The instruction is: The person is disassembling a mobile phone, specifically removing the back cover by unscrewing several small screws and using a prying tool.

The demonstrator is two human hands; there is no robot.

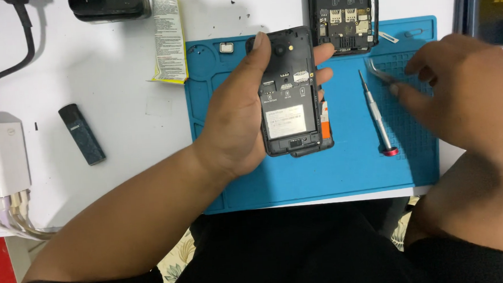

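Note:
My left hand (236,122) grips a dark phone (290,99) with its back cover off, held upright above the blue mat (350,171). A white label and card slots show in its open back. My right hand (461,90) reaches down onto the mat's right side, fingertips touching metal tweezers (380,71); whether the fingers grip the tweezers I cannot tell. A small screwdriver (378,117) with a red end lies on the mat between my hands.
A second opened phone (343,16) lies at the mat's far edge. A yellow-and-white glue tube (168,37), a dark stick-shaped device (82,134), a white power strip (0,154) with cables and a black box (109,5) sit on the white table at left.

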